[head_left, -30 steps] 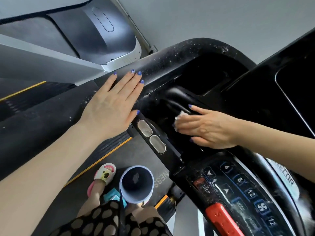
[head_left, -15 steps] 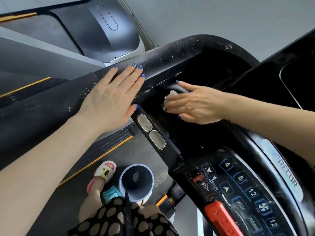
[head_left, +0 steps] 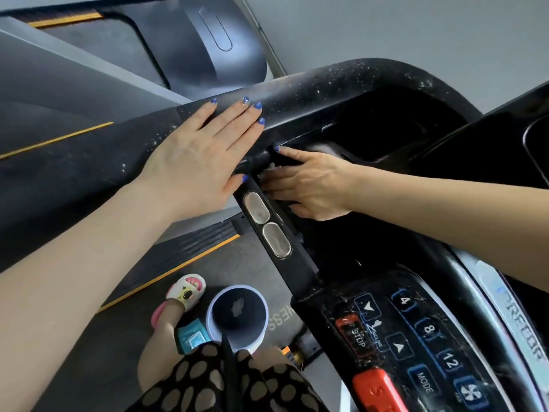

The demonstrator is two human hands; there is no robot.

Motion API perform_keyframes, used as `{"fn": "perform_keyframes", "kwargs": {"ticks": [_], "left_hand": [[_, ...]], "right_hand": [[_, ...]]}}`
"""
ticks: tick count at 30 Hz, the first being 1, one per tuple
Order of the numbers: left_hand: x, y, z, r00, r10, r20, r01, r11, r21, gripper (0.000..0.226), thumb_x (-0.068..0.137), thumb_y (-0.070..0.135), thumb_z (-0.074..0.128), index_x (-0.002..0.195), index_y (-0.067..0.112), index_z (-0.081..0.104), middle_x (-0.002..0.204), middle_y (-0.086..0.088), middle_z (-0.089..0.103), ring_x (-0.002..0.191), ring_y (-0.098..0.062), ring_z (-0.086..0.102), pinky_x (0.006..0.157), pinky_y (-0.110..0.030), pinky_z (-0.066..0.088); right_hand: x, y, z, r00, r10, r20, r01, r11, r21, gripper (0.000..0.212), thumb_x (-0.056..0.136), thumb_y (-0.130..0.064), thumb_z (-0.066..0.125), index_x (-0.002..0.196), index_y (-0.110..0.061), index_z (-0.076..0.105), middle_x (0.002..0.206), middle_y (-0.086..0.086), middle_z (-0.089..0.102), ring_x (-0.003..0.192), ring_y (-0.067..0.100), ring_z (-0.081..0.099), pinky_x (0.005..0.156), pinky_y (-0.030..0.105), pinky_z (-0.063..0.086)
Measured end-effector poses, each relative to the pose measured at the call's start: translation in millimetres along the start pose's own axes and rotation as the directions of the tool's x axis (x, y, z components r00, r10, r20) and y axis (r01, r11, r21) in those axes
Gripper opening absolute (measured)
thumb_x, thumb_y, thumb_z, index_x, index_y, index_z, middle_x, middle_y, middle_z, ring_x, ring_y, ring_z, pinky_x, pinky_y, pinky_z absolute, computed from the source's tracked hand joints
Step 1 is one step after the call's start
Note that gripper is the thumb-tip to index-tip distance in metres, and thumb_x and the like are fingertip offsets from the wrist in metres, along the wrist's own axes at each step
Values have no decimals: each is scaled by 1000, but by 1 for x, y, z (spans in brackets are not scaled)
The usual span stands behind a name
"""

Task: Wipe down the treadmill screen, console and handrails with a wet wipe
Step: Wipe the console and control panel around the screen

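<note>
Fingers [head_left: 234,120] of the left hand [head_left: 196,165] lie straight and flat on the dusty black speckled handrail [head_left: 326,84], grasping nothing. Just right of them, the right hand [head_left: 309,185] presses a crumpled white wet wipe [head_left: 267,173] into the black console [head_left: 386,132] recess beside the two oval metal sensor pads [head_left: 266,224]; its fingers hold the wipe, mostly hidden beneath them. The wipe could likely snag or bunch in that narrow corner, leaving dust. It looks small and wadded, only a sliver showing.

even soft daylight, faint shadows, wide-angle bending at edges, slight blur lower right.
</note>
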State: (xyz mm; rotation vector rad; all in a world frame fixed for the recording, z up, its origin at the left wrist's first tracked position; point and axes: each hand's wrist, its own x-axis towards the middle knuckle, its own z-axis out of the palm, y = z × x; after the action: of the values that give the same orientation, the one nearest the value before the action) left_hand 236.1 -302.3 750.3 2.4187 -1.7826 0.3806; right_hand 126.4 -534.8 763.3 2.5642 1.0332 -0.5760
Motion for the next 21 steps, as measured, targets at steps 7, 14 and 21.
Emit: {"fn": "perform_keyframes", "kwargs": {"ticks": [7,14,21], "left_hand": [[-1,1,0,1000,-10,9,10,1000,11,80,92,38,53,156,2,23,164,-17,19,153,-31,17,122,-53,17],[1,2,1,1000,-12,-5,12,1000,-7,80,91,37,56,155,1,25,164,-18,21,152,-32,20,121,-54,19],[-1,2,0,1000,-11,14,11,1000,5,80,92,38,54,156,1,22,164,-17,19,153,-31,17,122,-53,17]], "right_hand": [[-40,19,-13,991,-94,95,99,994,-48,61,95,-39,21,148,-27,49,157,-10,40,151,8,23,123,55,-3],[-11,-15,20,995,-100,31,102,993,-62,56,94,-31,28,135,-17,63,145,-1,56,147,17,35,122,59,9],[-50,27,-14,1000,-23,6,23,998,-55,57,96,-36,27,146,-26,51,155,-9,45,148,10,32,123,51,-7]]}}
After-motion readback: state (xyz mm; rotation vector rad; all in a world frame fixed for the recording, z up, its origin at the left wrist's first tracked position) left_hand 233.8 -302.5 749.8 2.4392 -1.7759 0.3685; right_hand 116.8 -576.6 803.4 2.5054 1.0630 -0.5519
